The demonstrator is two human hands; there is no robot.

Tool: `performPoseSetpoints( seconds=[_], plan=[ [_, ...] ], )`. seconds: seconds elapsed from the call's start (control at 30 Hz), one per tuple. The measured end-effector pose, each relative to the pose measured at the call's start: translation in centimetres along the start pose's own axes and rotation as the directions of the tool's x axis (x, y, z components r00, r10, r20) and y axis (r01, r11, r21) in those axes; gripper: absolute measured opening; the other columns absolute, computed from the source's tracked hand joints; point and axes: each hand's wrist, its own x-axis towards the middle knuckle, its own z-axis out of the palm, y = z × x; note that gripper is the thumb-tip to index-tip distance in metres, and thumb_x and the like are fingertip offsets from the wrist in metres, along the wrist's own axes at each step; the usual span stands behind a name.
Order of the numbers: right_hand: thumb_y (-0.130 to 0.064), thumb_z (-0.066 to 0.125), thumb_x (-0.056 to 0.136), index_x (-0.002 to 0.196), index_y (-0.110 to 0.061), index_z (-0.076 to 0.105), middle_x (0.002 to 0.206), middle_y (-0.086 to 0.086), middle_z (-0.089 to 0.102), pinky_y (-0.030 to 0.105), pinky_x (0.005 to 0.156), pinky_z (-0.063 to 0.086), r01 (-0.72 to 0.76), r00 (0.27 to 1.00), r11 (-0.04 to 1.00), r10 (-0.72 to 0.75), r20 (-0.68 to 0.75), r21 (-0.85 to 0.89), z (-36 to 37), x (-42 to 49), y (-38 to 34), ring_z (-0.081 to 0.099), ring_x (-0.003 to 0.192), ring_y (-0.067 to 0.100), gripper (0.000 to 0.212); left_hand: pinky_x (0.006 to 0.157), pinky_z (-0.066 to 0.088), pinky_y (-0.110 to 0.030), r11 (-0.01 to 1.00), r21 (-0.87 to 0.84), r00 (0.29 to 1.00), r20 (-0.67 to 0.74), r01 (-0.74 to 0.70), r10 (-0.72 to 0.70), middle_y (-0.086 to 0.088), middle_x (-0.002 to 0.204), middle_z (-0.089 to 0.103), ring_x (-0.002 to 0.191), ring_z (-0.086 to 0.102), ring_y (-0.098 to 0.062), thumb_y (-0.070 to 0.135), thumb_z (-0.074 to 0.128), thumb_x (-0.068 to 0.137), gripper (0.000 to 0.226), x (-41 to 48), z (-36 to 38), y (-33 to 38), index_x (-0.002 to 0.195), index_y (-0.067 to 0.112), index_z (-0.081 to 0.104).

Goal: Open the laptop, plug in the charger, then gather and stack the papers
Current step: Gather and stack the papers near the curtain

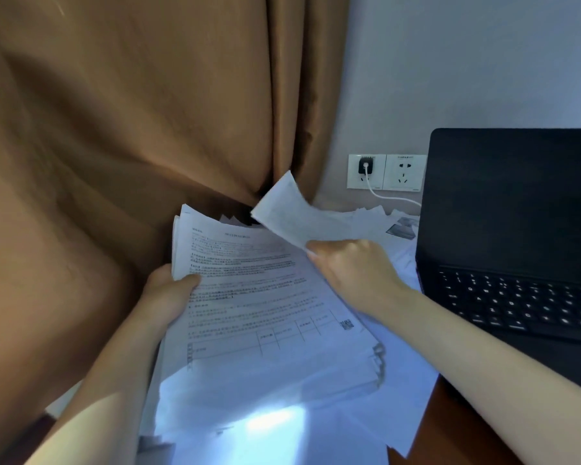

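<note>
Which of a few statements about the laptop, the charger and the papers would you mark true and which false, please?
1. The laptop is open. True.
2. Both wall outlets are empty. False: the charger plug, with a white cable, sits in the left outlet.
3. The left hand grips the stack of papers at its left edge. True.
4. The right hand holds nothing. False: it pinches a single sheet raised above the stack.
5. Every paper is already in the stack. False: loose sheets lie by the wall beside the laptop.
</note>
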Motion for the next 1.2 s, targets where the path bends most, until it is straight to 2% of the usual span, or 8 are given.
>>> performPoseSetpoints(
  seconds=[0.13, 0.23, 0.33, 0.43, 0.6, 0.8, 1.03, 1.2],
  plan=[
    [-0.018, 0.068, 0.077, 0.066, -0.017, 0.061, 0.05, -0.001, 0.055, 0.021, 0.042, 0.027, 0.25, 0.964, 0.964, -0.257, 0.063, 0.095, -2.9, 0.6, -4.3, 0.053, 0.042, 0.023, 0.014, 0.086, 0.05, -0.044, 0.993, -0.032, 0.993, -0.009, 0.114, -0.114, -0.018, 0.111, 0.064, 0.101, 0.061, -0.036, 0.039, 0.044, 0.095, 0.047, 2.2, -0.7, -0.7, 0.117, 0.0, 0.058],
    [-0.038, 0.036, 0.1, 0.072, -0.017, 0.051, 0.065, -0.002, 0.054, 0.032, 0.059, 0.033, 0.194, 0.812, 0.909, -0.36, 0.46, 0.369, -5.4, 1.0, -5.9, 0.045, 0.061, 0.022, 0.038, 0.093, 0.046, -0.045, 0.969, -0.115, 0.975, 0.024, 0.22, -0.219, -0.019, 0.121, 0.06, 0.112, 0.055, -0.035, 0.077, 0.032, 0.076, 0.083, 4.4, -1.1, -2.0, 0.121, 0.013, 0.059],
    [-0.054, 0.035, 0.096, 0.062, -0.009, 0.042, 0.056, 0.003, 0.038, 0.038, 0.061, 0.039, -0.045, 0.712, 0.809, -0.385, 0.587, 0.585, -5.5, 0.5, -6.0, 0.037, 0.054, 0.019, 0.056, 0.065, 0.042, -0.032, 0.963, -0.158, 0.974, 0.089, 0.219, -0.207, -0.011, 0.097, 0.065, 0.078, 0.058, -0.024, 0.053, 0.038, 0.095, 0.044, 0.9, -0.7, 0.4, 0.104, 0.018, 0.062],
    [-0.074, 0.027, 0.084, 0.09, 0.002, 0.065, 0.082, 0.011, 0.069, 0.038, 0.084, 0.049, -0.287, 0.699, 0.719, -0.295, 0.651, 0.633, -3.3, 0.3, -4.8, 0.064, 0.078, 0.028, 0.085, 0.066, 0.048, -0.031, 0.996, -0.019, 0.992, 0.094, 0.083, -0.081, -0.014, 0.097, 0.067, 0.077, 0.062, -0.027, 0.019, 0.051, 0.096, 0.02, 0.7, -0.5, -0.2, 0.108, 0.007, 0.063],
    [-0.028, 0.046, 0.09, 0.079, -0.011, 0.057, 0.087, 0.001, 0.062, 0.034, 0.068, 0.043, -0.26, 0.91, 0.925, 0.139, 0.39, 0.278, 2.5, -1.4, 2.3, 0.056, 0.099, 0.03, 0.023, 0.083, 0.048, -0.036, 0.992, 0.11, 0.998, 0.01, -0.058, 0.057, -0.015, 0.106, 0.063, 0.094, 0.061, -0.031, 0.007, 0.048, 0.095, 0.023, 0.9, -0.3, -0.8, 0.114, 0.003, 0.06],
    [-0.04, 0.052, 0.091, 0.097, -0.011, 0.06, 0.098, 0.006, 0.062, 0.033, 0.076, 0.038, -0.342, 0.828, 0.898, 0.428, 0.364, -0.279, 2.8, -3.1, 7.4, 0.055, 0.102, 0.028, 0.03, 0.082, 0.05, -0.038, 0.991, 0.062, 0.993, -0.009, -0.12, 0.121, -0.012, 0.106, 0.064, 0.095, 0.062, -0.03, 0.01, 0.047, 0.096, 0.023, 1.3, 0.5, -0.8, 0.115, 0.005, 0.059],
    [-0.059, 0.054, 0.084, 0.065, -0.018, 0.038, 0.072, -0.003, 0.049, 0.03, 0.069, 0.04, -0.523, 0.608, 0.836, 0.501, 0.616, -0.163, 1.2, -2.8, 7.7, 0.053, 0.082, 0.025, 0.048, 0.066, 0.046, -0.029, 0.99, 0.026, 0.991, 0.005, -0.136, 0.136, -0.008, 0.096, 0.062, 0.084, 0.06, -0.025, 0.009, 0.046, 0.096, 0.013, 1.1, 1.1, -0.8, 0.103, 0.011, 0.057],
    [-0.033, 0.043, 0.096, 0.087, -0.011, 0.055, 0.095, 0.006, 0.059, 0.027, 0.068, 0.036, -0.312, 0.73, 0.898, 0.436, 0.527, -0.31, 2.1, -2.1, 6.2, 0.056, 0.092, 0.027, 0.026, 0.073, 0.047, -0.033, 0.994, 0.011, 0.994, 0.005, -0.109, 0.109, -0.01, 0.098, 0.063, 0.088, 0.061, -0.028, 0.009, 0.047, 0.095, 0.016, 0.8, 1.1, -0.7, 0.106, 0.007, 0.059]
  ],
)
